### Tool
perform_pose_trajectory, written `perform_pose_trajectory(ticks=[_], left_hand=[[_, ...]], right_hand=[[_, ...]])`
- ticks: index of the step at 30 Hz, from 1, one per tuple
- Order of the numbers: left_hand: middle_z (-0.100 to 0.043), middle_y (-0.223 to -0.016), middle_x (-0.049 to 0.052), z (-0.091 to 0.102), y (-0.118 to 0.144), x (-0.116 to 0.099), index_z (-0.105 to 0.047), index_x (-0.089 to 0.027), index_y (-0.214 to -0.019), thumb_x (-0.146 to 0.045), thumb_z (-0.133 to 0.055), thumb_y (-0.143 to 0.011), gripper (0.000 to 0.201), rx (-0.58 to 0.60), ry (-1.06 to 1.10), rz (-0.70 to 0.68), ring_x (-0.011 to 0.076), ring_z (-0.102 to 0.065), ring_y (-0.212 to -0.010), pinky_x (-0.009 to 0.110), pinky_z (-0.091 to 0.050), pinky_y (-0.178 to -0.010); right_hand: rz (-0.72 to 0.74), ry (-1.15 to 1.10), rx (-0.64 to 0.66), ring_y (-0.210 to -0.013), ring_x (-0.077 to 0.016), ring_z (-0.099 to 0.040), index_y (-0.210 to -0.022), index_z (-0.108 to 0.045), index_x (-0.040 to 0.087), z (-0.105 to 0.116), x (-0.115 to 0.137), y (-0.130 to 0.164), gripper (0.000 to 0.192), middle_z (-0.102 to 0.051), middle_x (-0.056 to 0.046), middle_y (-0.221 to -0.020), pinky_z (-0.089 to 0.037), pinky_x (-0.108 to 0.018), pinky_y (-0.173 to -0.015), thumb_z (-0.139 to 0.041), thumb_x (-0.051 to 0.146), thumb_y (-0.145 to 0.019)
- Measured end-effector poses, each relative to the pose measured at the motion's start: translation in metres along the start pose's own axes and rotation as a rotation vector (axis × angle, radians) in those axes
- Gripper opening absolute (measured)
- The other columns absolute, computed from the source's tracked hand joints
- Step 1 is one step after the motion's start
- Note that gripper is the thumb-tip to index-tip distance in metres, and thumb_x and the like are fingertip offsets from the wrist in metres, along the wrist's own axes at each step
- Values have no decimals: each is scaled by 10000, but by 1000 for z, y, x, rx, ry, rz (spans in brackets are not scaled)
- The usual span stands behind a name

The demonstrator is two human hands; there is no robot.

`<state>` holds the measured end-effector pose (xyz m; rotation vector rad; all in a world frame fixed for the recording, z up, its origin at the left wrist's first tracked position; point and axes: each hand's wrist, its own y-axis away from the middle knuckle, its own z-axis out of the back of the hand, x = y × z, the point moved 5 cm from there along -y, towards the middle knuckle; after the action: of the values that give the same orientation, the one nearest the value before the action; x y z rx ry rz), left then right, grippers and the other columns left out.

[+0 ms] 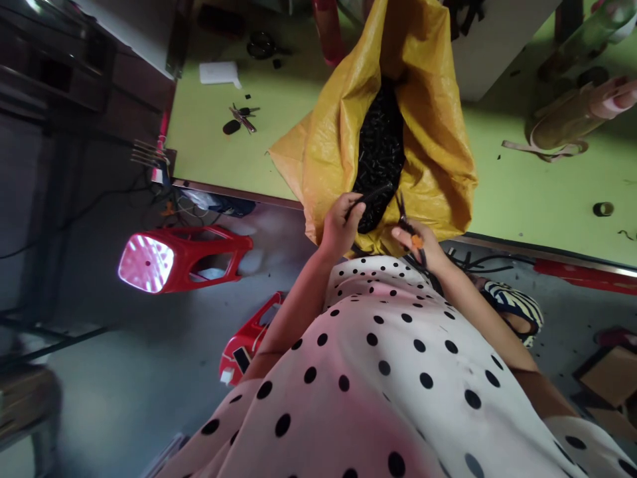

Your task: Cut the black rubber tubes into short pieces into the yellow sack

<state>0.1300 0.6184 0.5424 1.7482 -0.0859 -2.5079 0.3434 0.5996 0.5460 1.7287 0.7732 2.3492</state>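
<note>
Both hands work at the yellow sack's [423, 133] mouth on the counter [522, 192]: left hand [341, 226] pinches a black strip [371, 194], right hand [418, 242] grips small cutters [404, 219] close enough to snip it.

The person wears a loose white garment [398, 372] scattered with round black polka dots, some larger toward the lower edge of the view, with a faint pink cast across the cloth near the middle. It is sleeveless or very short-sleeved: both forearms are bare from elbow to wrist, with no watch, bracelet or glove. The left hand [341, 226] sits at about eleven o'clock from the garment's centre, the right hand [418, 242] at about one o'clock, no rings visible on the fingers [354, 202].
</note>
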Motion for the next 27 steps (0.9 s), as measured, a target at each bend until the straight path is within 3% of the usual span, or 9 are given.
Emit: perform_pose_trajectory(ticks=[3,7,16,21,27], left_hand=[[-772,-1039,50,8,-1,-4,-690,-244,-1162,-418,-600,-1036,233,-44,11,-12,181,-741,-971,301,-599,-889],[-799,-1086,58,5,5,-10,-723,-233,-1133,-379,-639,-1015,205,-17,-26,-35,199,-759,-1031,323,-600,-959],[-827,-1144,51,2,7,-15,-770,-244,-1115,-270,-637,-1001,177,83,-147,-78,221,-766,-1085,349,-592,-1003],[-825,-1199,68,5,3,-7,-779,-233,-1140,-254,-643,-982,210,149,-174,-74,242,-762,-1130,372,-581,-1042],[-824,-1146,67,7,3,9,-762,-230,-1135,-276,-627,-997,198,70,-114,-3,235,-767,-1096,375,-589,-1028]], right_hand=[[-60,37,102,-708,-176,-526,-851,-610,220,-16,-10,9,614,-598,7,-752,-415,-327,-678,-782,801,-753],[-56,43,106,-723,-182,-550,-871,-603,219,-30,-7,12,598,-621,6,-772,-415,-324,-690,-731,798,-797],[-59,178,70,-689,-182,-543,-813,-582,232,-28,1,2,604,-629,-10,-737,-393,-307,-632,-694,825,-843],[-12,250,56,-595,-167,-468,-641,-510,236,-30,-2,2,736,-518,-14,-575,-341,-312,-579,-587,940,-842],[77,243,-10,-546,-121,-327,-554,-426,240,-34,-5,-4,808,-369,21,-539,-242,-314,-536,-602,1003,-755]])
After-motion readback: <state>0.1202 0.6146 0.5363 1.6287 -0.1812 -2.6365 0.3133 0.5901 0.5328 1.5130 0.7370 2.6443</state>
